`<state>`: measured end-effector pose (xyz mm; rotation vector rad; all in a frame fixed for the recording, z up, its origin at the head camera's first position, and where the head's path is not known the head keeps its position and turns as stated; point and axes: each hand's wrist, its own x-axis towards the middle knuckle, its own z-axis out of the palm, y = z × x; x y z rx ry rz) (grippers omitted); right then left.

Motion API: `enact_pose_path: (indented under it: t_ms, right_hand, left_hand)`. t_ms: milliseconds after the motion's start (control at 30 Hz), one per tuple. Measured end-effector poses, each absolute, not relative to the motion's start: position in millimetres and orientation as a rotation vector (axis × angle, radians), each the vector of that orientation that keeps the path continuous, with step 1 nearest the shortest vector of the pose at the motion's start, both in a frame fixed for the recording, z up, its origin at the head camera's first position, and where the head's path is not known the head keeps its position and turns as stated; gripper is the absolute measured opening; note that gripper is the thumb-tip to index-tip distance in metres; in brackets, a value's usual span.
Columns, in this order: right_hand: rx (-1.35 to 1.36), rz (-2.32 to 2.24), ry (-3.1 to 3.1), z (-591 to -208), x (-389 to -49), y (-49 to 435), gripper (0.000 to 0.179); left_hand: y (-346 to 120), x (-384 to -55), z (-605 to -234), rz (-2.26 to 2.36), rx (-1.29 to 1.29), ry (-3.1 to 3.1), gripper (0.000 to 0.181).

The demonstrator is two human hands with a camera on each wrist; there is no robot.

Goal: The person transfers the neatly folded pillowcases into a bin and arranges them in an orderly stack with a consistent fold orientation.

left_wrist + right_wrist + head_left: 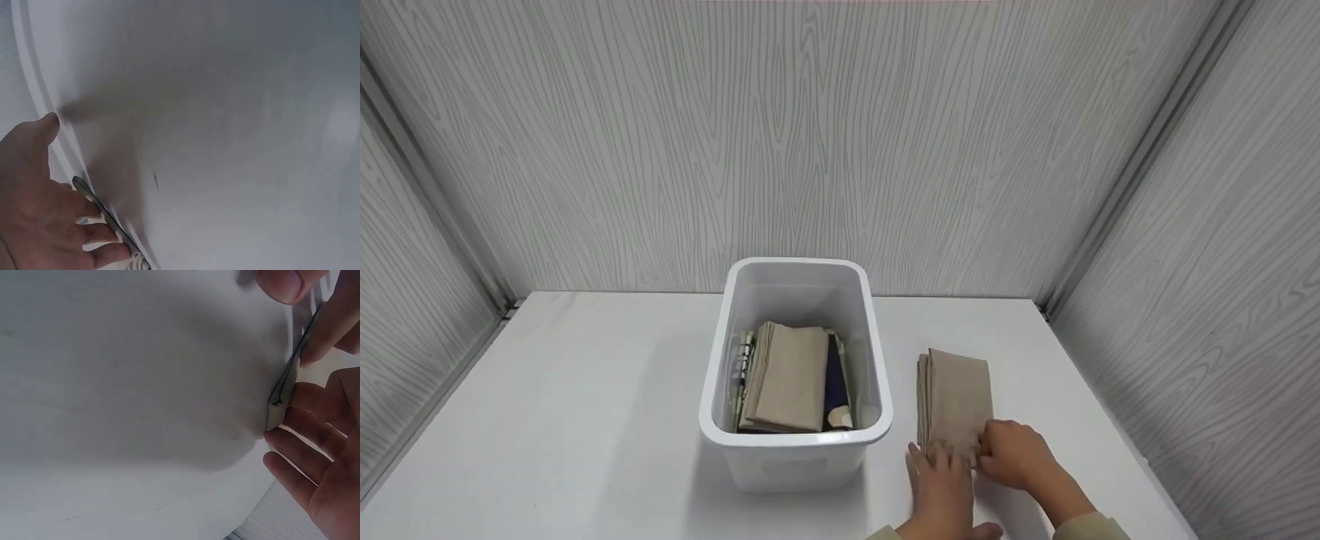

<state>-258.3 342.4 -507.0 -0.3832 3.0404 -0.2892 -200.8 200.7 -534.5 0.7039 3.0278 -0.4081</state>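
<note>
A folded beige cloth [960,397] lies on the table to the right of a white bin. My left hand [943,491] rests at the cloth's near end, its fingertips on the edge and its thumb held apart. At the near right corner, my right hand [1014,454] touches the cloth. In the left wrist view, loosely extended fingers [107,256] meet the cloth's thin edge [107,216]. The right wrist view has the fingers [306,450] slightly bent along the layered cloth edge [284,391], with no clear pinch.
The white bin [707,409] stands mid-table. It holds another folded beige cloth [791,375], a dark blue piece [835,379] and patterned fabric [745,360]. Grey wood-grain panels [810,135] wall in the back and both sides of the white table [547,420].
</note>
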Motion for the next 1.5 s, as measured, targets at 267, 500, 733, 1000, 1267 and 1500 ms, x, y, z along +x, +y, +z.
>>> enact_pose_path:
  t_ms: [267, 500, 733, 1000, 1267, 1500]
  right_hand:
    - [-0.458, -0.394, 3.038, -510.7, -242.2, 343.3, 0.029]
    - [-0.497, -0.624, 2.967, -510.2, -232.6, 353.6, 0.009]
    - [-0.159, -1.263, 2.751, -514.3, -227.2, 362.8, 0.031]
    - [0.345, -1.932, 2.245, -512.7, -226.5, 361.7, 0.056]
    - [0.452, -2.24, 1.827, -517.2, -218.5, 366.9, 0.066]
    - [0.456, -2.272, 1.732, -522.7, -220.8, 370.8, 0.071]
  left_hand:
    - [193.2, -190.3, -530.9, -0.313, 0.685, 2.965, 0.068]
    - [172.6, -186.0, -519.2, 0.04, 0.749, 2.931, 0.068]
    - [145.7, -199.3, -506.9, 0.895, 0.757, 2.835, 0.064]
    - [145.5, -207.9, -513.1, 1.842, 0.307, 2.48, 0.073]
    - [143.6, -226.4, -512.2, 2.249, -0.146, 2.167, 0.059]
    - [137.3, -233.9, -519.1, 2.367, -0.255, 1.826, 0.067]
